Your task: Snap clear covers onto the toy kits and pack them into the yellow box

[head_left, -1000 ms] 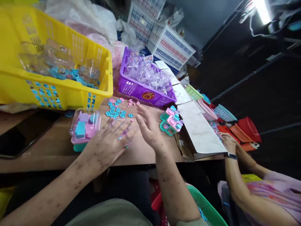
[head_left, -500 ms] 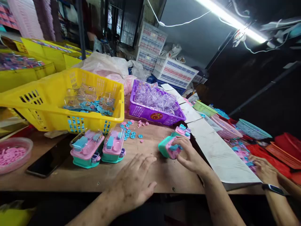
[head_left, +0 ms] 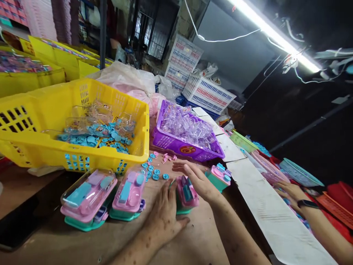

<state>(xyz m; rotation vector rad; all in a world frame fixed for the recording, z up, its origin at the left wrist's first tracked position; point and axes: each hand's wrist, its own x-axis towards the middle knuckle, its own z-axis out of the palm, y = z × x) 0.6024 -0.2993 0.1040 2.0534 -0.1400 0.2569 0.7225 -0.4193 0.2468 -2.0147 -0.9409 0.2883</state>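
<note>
A small toy case (head_left: 188, 193) with a green base and a pink tray holding blue parts stands on the wooden table in front of me. My left hand (head_left: 165, 209) grips it from the left, fingers along its far side and thumb at the front. Over its right edge, my right hand (head_left: 197, 180) has its fingers stretched out leftward, holding nothing visible. To the left stand two similar cases under clear lids, one lidded case (head_left: 88, 198) and another lidded case (head_left: 129, 193). One more toy case (head_left: 219, 176) is right of my right hand.
A yellow basket (head_left: 132, 156) holds blue pieces and clear covers; a purple basket (head_left: 172, 141) holds clear plastic parts. Loose blue discs (head_left: 156, 172) lie before them. A phone (head_left: 24, 217) is at left. Beyond a white board (head_left: 256, 191), a co-worker's hand (head_left: 292, 191) handles small parts.
My right hand has brought the toy case leftward and loosened its fingers from it. The left hand has come to the case's left side. The view has shifted closer to the table.
</note>
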